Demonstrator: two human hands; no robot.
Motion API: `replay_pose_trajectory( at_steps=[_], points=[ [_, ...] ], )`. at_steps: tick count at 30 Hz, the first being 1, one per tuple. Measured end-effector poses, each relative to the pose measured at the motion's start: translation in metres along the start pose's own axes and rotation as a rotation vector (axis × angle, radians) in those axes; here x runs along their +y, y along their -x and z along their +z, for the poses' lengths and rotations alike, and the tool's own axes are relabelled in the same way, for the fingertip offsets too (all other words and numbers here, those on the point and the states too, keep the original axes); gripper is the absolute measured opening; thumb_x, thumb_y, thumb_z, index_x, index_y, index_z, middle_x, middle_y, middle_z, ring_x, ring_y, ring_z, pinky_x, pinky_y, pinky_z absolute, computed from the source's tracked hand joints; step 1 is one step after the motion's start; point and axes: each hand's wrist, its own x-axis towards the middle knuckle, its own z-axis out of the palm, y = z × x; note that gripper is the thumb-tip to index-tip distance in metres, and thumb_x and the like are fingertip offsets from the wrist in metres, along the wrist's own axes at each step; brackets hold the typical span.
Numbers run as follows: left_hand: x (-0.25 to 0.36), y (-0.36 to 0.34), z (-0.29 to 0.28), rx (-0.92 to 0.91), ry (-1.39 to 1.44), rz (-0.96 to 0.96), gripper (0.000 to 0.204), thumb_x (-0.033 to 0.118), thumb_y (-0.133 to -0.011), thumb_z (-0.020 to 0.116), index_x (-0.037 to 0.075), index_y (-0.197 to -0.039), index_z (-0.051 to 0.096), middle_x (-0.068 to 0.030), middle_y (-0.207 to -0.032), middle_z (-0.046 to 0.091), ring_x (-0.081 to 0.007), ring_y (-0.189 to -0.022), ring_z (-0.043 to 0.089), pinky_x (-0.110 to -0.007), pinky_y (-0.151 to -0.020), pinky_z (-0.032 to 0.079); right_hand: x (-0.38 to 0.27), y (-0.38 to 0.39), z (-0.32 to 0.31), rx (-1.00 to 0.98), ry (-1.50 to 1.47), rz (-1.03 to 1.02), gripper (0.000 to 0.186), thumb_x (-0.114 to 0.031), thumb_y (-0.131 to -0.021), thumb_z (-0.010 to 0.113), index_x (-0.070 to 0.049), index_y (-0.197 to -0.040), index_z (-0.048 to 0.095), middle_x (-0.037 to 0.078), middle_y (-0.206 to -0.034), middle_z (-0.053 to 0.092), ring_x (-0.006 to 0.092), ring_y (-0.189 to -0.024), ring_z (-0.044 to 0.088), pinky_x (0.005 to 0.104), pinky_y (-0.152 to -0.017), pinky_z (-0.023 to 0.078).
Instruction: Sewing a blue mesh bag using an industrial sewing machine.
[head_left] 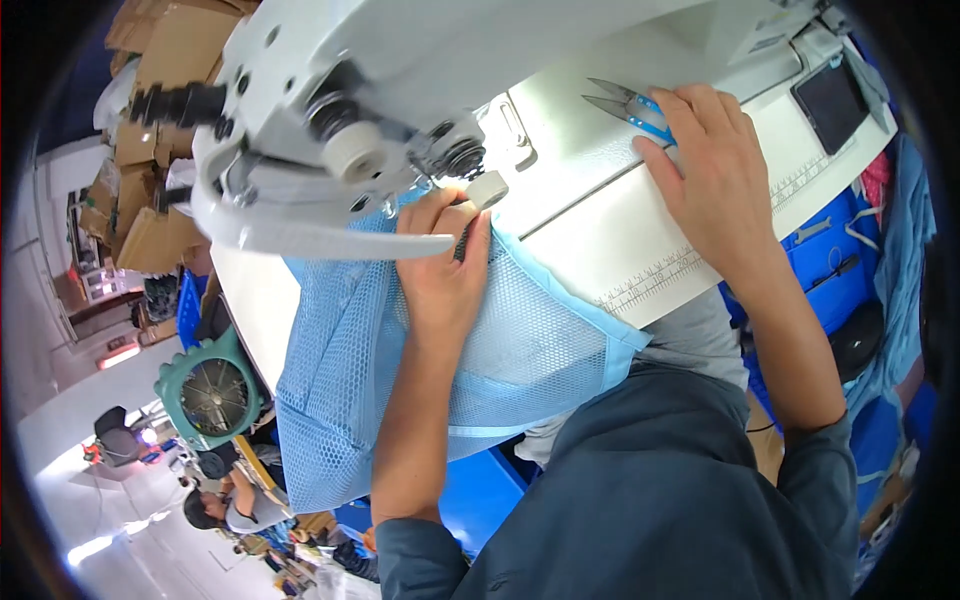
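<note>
While mesh (520, 350) sits under the machine (330, 130), frame centre:
Left hand (440, 270): flat, pressing mesh.
Right hand (710, 170): curled on snips (628, 108), upper right.
Next: likely lift snips, trim thread.

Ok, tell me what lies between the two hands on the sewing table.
Head view: bare white table with a printed ruler strip separates the left hand, on blue mesh, from the right hand on the snips.

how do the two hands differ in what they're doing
The left hand lies flat on the blue mesh fabric close under the sewing machine head; the right hand rests farther off on the white table, on blue-handled snips. The left touches cloth, the right a metal tool. Both are bare, palms down.
</note>
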Motion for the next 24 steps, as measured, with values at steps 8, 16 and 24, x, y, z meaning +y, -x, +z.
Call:
replay_pose_trajectory(
  at_steps=[8,16,24],
  points=[
    [-0.007,0.004,0.001,0.03,0.063,0.048,0.017,0.003,-0.089,0.084,0.002,-0.104,0.079,-0.0128,-0.111,0.075,-0.0303,-0.101,0.07,-0.04,-0.09,0.056,-0.086,-0.023,0.028,-0.606,-0.669,0.24,0.018,-0.014,-0.098,0.066,0.0,-0.097,0.076,0.021,-0.084,0.072,0.0397,-0.081,0.072,0.05,-0.076,0.059],
    [-0.004,0.0,0.005,0.043,0.161,-0.03,0.018,0.004,-0.091,0.082,0.0,-0.108,0.078,-0.0147,-0.113,0.074,-0.0308,-0.103,0.071,-0.04,-0.092,0.057,-0.094,-0.025,0.051,-0.581,-0.701,0.401,0.027,-0.02,-0.09,0.068,0.002,-0.076,0.074,0.025,-0.075,0.071,0.0431,-0.072,0.072,0.0514,-0.072,0.059],
    [-0.01,0.001,0.007,0.063,0.06,0.06,0.018,0.003,-0.092,0.082,0.001,-0.109,0.077,-0.0131,-0.109,0.074,-0.031,-0.099,0.071,-0.039,-0.088,0.057,-0.043,-0.009,0.007,-0.367,-0.459,0.219,0.014,-0.013,-0.095,0.068,-0.005,-0.102,0.078,0.016,-0.105,0.076,0.0376,-0.096,0.072,0.0461,-0.085,0.059]
  ],
)
